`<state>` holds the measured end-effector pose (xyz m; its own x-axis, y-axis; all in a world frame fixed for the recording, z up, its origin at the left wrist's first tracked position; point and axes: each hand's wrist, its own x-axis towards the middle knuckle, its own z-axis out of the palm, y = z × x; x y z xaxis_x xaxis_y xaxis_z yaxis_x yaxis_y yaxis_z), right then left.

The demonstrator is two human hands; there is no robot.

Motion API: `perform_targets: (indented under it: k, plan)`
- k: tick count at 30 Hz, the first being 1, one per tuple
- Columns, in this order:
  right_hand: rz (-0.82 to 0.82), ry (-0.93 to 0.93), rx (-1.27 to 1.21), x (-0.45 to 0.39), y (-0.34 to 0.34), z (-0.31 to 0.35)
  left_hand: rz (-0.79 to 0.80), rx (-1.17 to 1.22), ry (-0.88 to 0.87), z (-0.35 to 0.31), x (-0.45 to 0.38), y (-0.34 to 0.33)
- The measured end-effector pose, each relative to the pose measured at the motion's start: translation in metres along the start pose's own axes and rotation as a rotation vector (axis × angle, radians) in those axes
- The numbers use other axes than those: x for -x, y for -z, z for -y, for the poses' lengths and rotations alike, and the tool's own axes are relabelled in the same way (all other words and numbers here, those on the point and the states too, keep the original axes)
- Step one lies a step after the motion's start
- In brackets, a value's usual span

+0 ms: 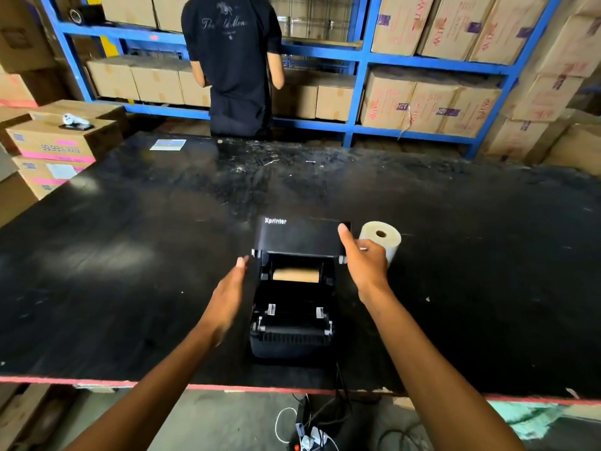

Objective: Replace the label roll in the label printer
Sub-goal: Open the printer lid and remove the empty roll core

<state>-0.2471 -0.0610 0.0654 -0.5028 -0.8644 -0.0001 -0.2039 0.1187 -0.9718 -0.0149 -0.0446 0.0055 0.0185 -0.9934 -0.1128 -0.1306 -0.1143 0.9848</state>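
Observation:
A black label printer [291, 323] sits on the black table near its front edge, with its lid [300, 236] swung up and back. Inside its bay lies a bare brown cardboard core [296, 275]. A full white label roll [382, 239] stands on end just right of the printer. My right hand [366, 258] rests at the lid's right edge, thumb against the lid, partly covering the white roll. My left hand [229, 294] hovers open beside the printer's left side, fingertips near the lid hinge.
A person in dark clothes [232, 60] stands at the table's far side facing blue shelving [357, 92] full of cardboard boxes. Stacked boxes [52, 148] sit at the left. A paper slip [168, 144] lies on the far table. Cables [309, 428] lie on the floor below the front edge.

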Motion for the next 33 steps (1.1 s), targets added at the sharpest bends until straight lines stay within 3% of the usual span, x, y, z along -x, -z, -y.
perform_targets:
  k: [6, 12, 15, 18, 23, 25, 27, 29, 31, 33]
  plan:
    - [-0.023, -0.01, 0.035, -0.033, -0.01, 0.016, 0.012, 0.085, -0.075, -0.049, -0.04, -0.018]
    - [-0.048, 0.082, -0.022, -0.05, -0.016, 0.015, -0.015, 0.057, -0.022, -0.047, -0.062, -0.022]
    - [0.025, 0.115, -0.104, -0.056, -0.021, 0.013, -0.042, -0.086, 0.198, -0.012, -0.06, -0.023]
    - [0.133, 0.093, -0.116, -0.06, -0.025, 0.011, 0.045, -0.08, 0.345, 0.014, -0.049, -0.023]
    - [0.323, 0.138, -0.176, -0.057, -0.019, -0.011, 0.08, -0.105, 0.261, 0.022, -0.045, -0.023]
    - [0.247, 0.175, -0.081, -0.049, -0.02, -0.033, -0.014, -0.229, 0.136, 0.018, -0.046, -0.026]
    - [0.207, 0.179, 0.267, -0.039, -0.025, -0.06, -0.04, -0.344, 0.025, 0.013, -0.048, -0.033]
    - [0.304, 0.178, 0.62, -0.026, -0.031, -0.083, 0.003, -0.55, -0.001, 0.01, -0.049, -0.039]
    - [0.362, 0.198, 0.675, -0.014, -0.035, -0.093, 0.007, -0.637, 0.016, 0.004, -0.048, -0.043]
    - [0.335, 0.218, 0.544, -0.007, -0.036, -0.089, -0.035, -0.492, -0.012, -0.005, -0.044, -0.043]
